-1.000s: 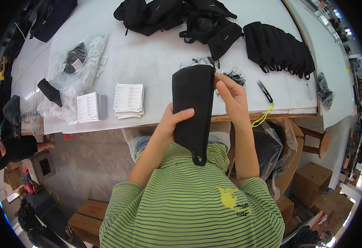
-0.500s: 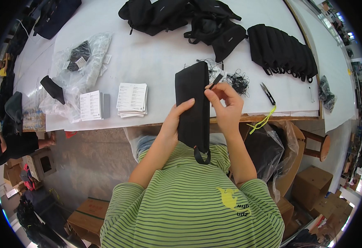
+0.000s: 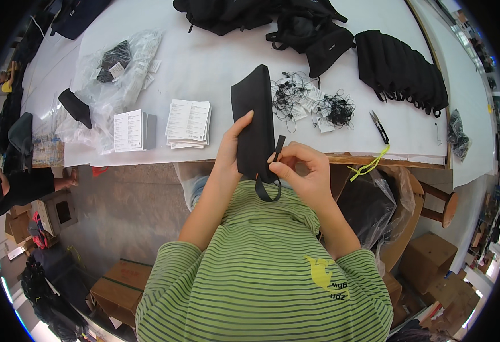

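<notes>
A flat black fabric pouch [image 3: 252,125] is held up in front of me, its long zip edge turned to the right. My left hand [image 3: 229,147] grips its left side, the thumb lying across the front face. At the lower right edge, my right hand [image 3: 304,171] pinches around the base of a black zipper pull [image 3: 280,145], whose tab sticks up above the fingertips. A black loop strap [image 3: 267,194] hangs from the pouch's bottom end. Whether the zip is parted cannot be made out.
On the white table [image 3: 227,62] lie stacked printed cards [image 3: 187,122], tangled black cords with tags [image 3: 336,111] and thread snips [image 3: 380,126] with a yellow cord. A row of black pouches [image 3: 401,71], black bags [image 3: 312,40] and clear plastic bags [image 3: 130,74] lie farther off. Cardboard boxes [image 3: 429,256] stand below.
My right hand has drawn the zipper pull down along the pouch's edge, from near the upper part to near the bottom. The pouch has shifted slightly left and up in the view.
</notes>
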Demonstrator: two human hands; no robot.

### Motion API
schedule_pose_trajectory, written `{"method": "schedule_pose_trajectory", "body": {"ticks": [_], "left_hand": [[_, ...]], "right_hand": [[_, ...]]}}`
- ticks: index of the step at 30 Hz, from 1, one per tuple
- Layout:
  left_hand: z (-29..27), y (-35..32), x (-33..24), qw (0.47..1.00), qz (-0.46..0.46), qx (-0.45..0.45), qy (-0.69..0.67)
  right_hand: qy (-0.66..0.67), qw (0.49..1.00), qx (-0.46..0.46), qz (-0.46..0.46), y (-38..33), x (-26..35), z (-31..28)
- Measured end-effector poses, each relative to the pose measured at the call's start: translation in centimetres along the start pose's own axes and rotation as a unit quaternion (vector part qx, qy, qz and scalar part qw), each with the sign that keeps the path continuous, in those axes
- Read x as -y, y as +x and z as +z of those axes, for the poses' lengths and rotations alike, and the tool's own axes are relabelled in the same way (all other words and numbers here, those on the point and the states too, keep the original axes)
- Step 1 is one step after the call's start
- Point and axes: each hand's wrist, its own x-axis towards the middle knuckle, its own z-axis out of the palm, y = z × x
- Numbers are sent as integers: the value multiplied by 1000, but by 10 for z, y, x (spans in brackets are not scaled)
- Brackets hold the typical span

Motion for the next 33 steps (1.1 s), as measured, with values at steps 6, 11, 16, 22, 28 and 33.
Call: {"method": "schedule_pose_trajectory", "body": {"ticks": [6, 11, 16, 22, 28, 33], "left_hand": [[-3, 2, -2, 999, 28, -31, 2], [10, -4, 1, 997, 40, -41, 54], [2, -2, -5, 999, 35, -23, 35], [-9, 0, -5, 999, 36, -11, 21], [2, 0, 10, 995, 51, -7, 90], [14, -10, 21, 988, 39, 3, 152]], "right_hand": [[-6, 1000, 27, -9, -1, 0, 0], [-42, 997, -12, -70, 6, 4, 0], [-139, 971, -38, -192, 11, 5, 5], [-167, 969, -30, -178, 4, -1, 9], [-140, 966, -110, -189, 12, -9, 4], [-149, 954, -171, -197, 31, 1, -13]]}}
